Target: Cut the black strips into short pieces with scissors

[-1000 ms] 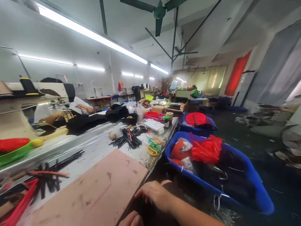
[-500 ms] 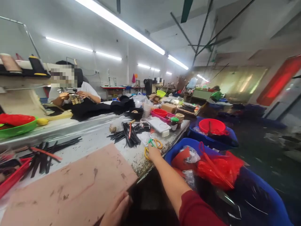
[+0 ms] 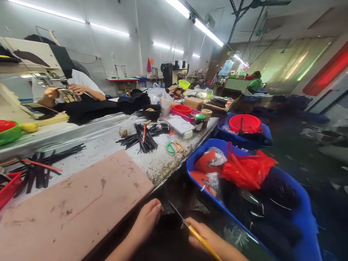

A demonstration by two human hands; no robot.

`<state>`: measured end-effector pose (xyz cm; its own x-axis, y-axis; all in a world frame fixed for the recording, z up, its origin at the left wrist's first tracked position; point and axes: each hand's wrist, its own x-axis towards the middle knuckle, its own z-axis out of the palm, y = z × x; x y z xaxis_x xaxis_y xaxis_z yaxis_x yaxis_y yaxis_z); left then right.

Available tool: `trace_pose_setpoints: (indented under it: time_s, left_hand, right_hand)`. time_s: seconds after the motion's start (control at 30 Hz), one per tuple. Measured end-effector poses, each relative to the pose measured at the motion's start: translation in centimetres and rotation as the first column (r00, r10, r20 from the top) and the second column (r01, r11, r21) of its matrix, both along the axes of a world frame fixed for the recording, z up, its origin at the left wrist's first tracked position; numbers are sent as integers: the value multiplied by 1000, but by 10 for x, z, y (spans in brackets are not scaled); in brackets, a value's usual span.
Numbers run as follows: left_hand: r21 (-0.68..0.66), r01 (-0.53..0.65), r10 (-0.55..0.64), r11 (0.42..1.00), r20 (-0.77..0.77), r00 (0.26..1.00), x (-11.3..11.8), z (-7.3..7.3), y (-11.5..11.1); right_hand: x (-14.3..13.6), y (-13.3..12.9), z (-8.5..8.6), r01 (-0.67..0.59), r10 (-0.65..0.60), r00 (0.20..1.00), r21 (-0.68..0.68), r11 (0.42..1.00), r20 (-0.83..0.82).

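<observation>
My right hand, at the bottom centre, holds scissors with a yellow handle, the thin blade pointing up and left. Left of the blade tip is my left hand, its fingers curled together beside the table edge; anything between them is too small to tell. A pinkish board lies on the table to the left. Green- and orange-handled scissors rest near the table's right edge, beside a bundle of black strips.
Blue tubs stand right of the table, one with a red plastic bag, another with a red basin. At upper left a person's hands work black fabric at a sewing machine. A red tray sits at far left.
My right hand has drawn back from the tabletop scissors toward me, now with the yellow-handled pair in it. My left hand has risen slightly beside it. The view has shifted.
</observation>
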<state>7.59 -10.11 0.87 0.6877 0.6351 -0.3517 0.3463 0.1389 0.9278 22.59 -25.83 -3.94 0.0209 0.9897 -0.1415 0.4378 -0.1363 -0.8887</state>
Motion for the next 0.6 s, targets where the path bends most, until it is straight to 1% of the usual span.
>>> trace_pose_setpoints:
  time_s: [0.13,0.27,0.4,0.6]
  left_hand:
    - [11,124,-124,992,-20,992,14,-7,-7]
    - [15,202,-201,979,-38,979,23,-12,-12]
    - [16,224,-223,975,-54,973,26,-15,-15]
    - [34,234,-231,972,-72,970,26,-14,-18]
  right_hand:
    - [-4,-5,6,86,-86,996,7,996,6]
    - [-2,-9,0,166,-166,986,12,986,24]
    - [-3,-15,-7,194,-194,981,1,981,30]
    - [-2,-17,-15,193,-192,981,-32,981,39]
